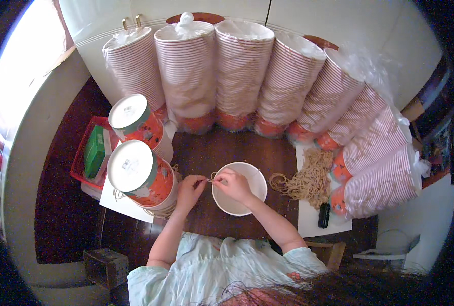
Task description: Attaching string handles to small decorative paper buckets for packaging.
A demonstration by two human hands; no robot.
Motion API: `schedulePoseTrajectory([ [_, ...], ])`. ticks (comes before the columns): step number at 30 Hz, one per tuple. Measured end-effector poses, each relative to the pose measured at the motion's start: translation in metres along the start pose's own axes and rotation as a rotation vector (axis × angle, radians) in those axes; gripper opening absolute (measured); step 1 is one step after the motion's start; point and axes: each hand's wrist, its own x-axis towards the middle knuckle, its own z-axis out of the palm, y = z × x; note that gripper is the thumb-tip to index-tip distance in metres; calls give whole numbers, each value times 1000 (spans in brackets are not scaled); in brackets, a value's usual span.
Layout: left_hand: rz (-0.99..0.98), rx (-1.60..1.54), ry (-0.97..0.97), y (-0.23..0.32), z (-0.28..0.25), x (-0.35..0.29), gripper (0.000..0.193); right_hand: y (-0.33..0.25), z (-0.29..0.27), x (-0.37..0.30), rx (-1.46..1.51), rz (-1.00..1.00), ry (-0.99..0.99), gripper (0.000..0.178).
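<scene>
A round white paper bucket [258,187] stands on the dark table in front of me, its mouth facing up. Just at its left rim, my left hand [190,189] and my right hand [233,184] meet, fingertips pinched on a thin beige string [210,180]. My right hand is over the bucket's mouth, while my left hand stays outside it. To the right of the bucket lies a tangled heap of beige strings [311,178]. Left of my left hand, an orange and green printed bucket [155,178] sits bottom up, with strings around its lower part.
Tall plastic-wrapped stacks of buckets [186,76] curve along the back and right. Another upturned bucket [143,122] stands at the left, beside a red basket [76,166] holding a green box [97,152]. A black object [324,216] lies on a white sheet [313,224] at right.
</scene>
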Motion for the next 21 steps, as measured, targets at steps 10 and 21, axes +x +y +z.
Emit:
schedulePoseTrajectory([
  [10, 164, 401, -105, 29, -18, -3, 8, 0, -1, 2, 53, 50, 52, 17],
  [21, 209, 331, 42, 42, -18, 7, 8, 6, 5, 0, -3, -21, -20, 14],
])
